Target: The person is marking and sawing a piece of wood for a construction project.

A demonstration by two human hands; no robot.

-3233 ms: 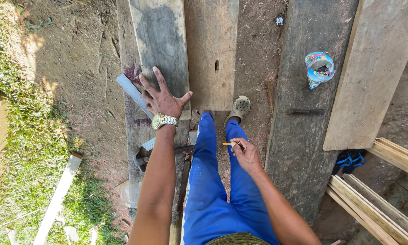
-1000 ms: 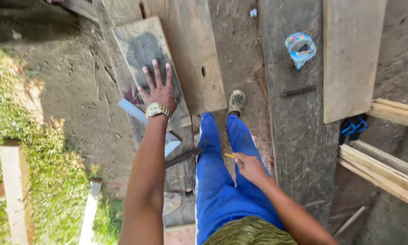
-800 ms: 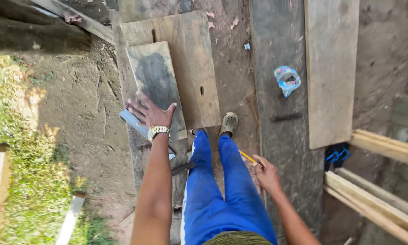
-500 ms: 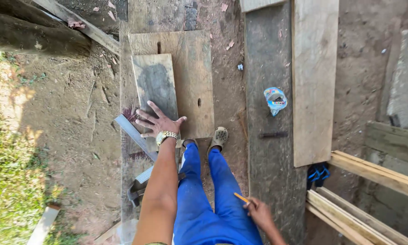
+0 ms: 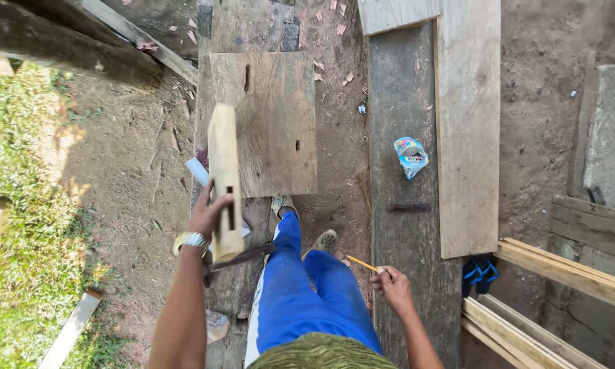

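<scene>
Item: my left hand (image 5: 208,213) grips the tilted-up wooden board (image 5: 223,179); right hand (image 5: 393,287) pinches a pencil (image 5: 361,264). Best lifted steadily, fingers clear.

Two hands are counted: the left hand (image 5: 208,213) and the right hand (image 5: 394,290). One raised board (image 5: 224,179), one flat square board (image 5: 273,123), one pencil (image 5: 362,264), one wristwatch (image 5: 191,240), one crumpled wrapper (image 5: 411,155) and two shoes are counted.
</scene>
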